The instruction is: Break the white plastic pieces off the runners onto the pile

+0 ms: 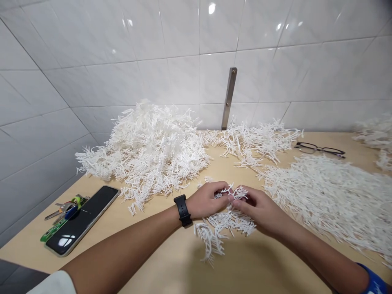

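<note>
Close together over the middle of the table, my left hand [211, 200] and my right hand [260, 206] are both closed on a white branched plastic piece [240, 192]. Thumbs and fingertips pinch it from either side, and part of it is hidden by the fingers. Below and between the hands lies a small cluster of similar white branched pieces [214, 232]. A tall heap of tangled white pieces [156, 147] rises beyond my left hand. Beside my right forearm spreads a flatter pile of loose white sprigs [330, 196]. A black watch band [183, 210] circles my left wrist.
At the left edge of the wooden table [153, 253] lie a phone [82, 220] and a bunch of keys [63, 210]. Glasses [320, 149] rest at the back right. More white pieces [257, 139] line the tiled wall [171, 81], where a metal bar [229, 100] stands.
</note>
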`<control>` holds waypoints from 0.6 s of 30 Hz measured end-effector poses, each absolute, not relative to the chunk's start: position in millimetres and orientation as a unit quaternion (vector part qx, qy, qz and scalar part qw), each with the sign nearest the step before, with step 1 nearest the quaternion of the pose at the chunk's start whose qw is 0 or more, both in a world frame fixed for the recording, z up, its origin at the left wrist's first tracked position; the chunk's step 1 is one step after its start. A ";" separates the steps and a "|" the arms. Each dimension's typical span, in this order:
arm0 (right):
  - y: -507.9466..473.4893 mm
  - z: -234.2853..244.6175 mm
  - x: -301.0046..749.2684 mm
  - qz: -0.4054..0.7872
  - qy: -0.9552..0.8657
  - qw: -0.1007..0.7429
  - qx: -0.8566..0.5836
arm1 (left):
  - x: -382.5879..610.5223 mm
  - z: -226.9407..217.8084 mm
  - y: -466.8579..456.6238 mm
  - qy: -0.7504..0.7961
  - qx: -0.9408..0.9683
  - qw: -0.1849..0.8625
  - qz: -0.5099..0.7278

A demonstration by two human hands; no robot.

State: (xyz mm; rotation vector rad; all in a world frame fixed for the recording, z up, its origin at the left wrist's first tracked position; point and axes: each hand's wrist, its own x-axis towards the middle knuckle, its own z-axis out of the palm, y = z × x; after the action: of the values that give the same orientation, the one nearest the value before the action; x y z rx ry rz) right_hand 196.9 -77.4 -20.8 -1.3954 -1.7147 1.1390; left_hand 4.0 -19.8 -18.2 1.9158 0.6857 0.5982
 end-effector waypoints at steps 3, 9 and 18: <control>-78.3 -21.9 193.8 0.407 -0.679 0.297 -0.534 | 4.6 -18.7 -19.5 0.280 0.787 0.494 0.242; -78.4 -17.6 193.7 0.399 -0.731 0.289 -0.473 | 0.8 -14.6 -15.6 0.219 0.810 0.508 0.195; -79.8 -16.9 197.4 0.421 -0.755 0.275 -0.421 | -1.6 -11.1 -11.4 0.167 0.738 0.629 0.180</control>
State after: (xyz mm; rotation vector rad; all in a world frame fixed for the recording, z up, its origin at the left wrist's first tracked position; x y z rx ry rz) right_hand 197.4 -79.8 -16.9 -1.1313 -2.0291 1.1301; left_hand -1.6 -11.4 -11.1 1.6902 0.3823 0.4120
